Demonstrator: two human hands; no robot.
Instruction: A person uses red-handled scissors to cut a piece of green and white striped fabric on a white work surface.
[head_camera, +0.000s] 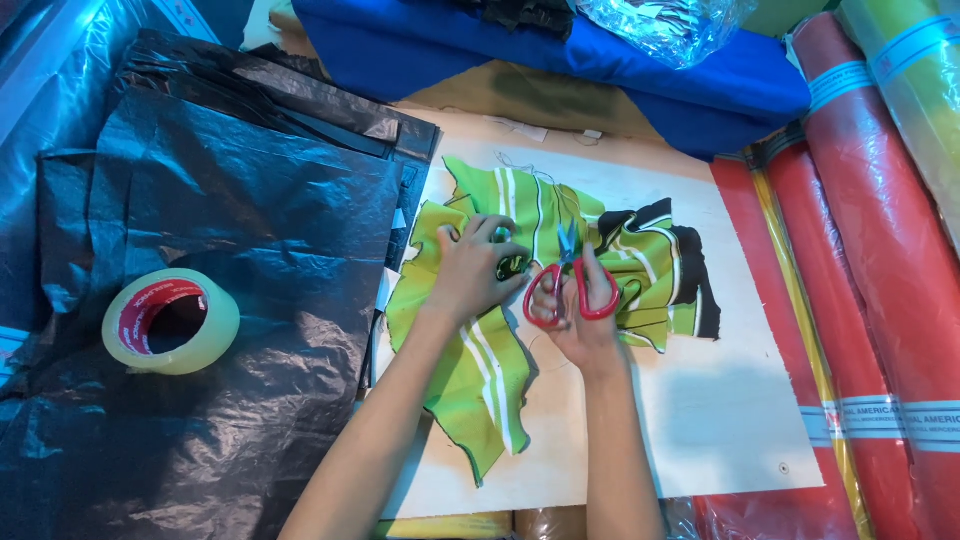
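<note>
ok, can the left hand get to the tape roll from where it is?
Probably yes. The left hand lies flat on the green striped fabric, holding nothing, and the tape roll sits in the open on the black plastic sheeting on its side. Nothing stands between them.

We see soft matt green cloth (480, 370) with white and black stripes, lying on a smooth pale board (700, 420) that looks like wood. The scissors (568, 285) have glossy red plastic handles and metal blades. Beside them lie crinkled shiny black plastic sheets (240, 200), a glossy roll of tape (170, 322), and film-wrapped fabric rolls (880, 250)
</note>
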